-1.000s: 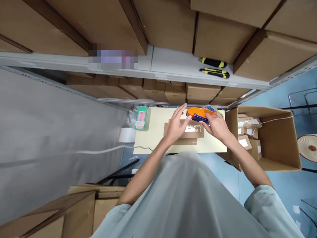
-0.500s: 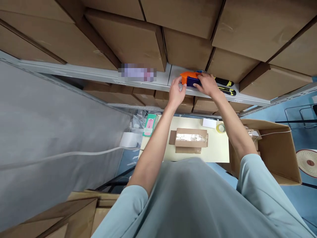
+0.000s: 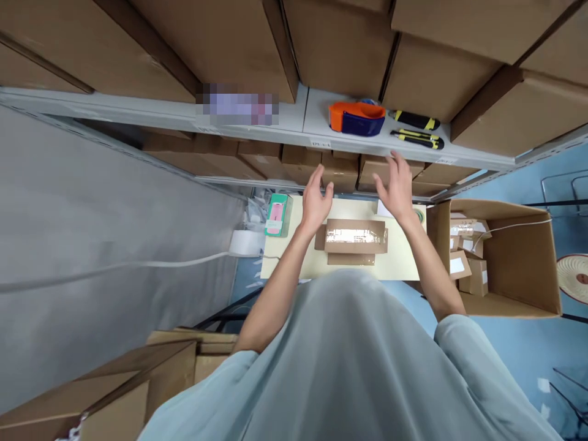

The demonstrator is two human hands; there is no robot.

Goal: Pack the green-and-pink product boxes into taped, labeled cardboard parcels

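My left hand (image 3: 316,201) is open in the air in front of the shelf, holding nothing. My right hand (image 3: 395,185) is also open and empty, fingers apart, just below the shelf edge. On the shelf (image 3: 289,116) above them lies an orange and dark blue tape dispenser (image 3: 357,119). Two black and yellow utility knives sit to its right, the upper knife (image 3: 416,119) and the lower knife (image 3: 419,139). Below my hands, a taped cardboard box (image 3: 356,236) with flaps spread rests on the cream table (image 3: 307,263).
Cardboard boxes (image 3: 340,43) fill the shelves. A green and pink box (image 3: 276,215) stands at the table's left, near a white roll-shaped object (image 3: 245,244). A large open carton (image 3: 519,263) holding small parcels (image 3: 473,275) is at right. Flattened cardboard (image 3: 169,367) leans lower left.
Both hands have let go of the tape dispenser, which stays on the shelf, and have come down toward the table. The view has shifted slightly.
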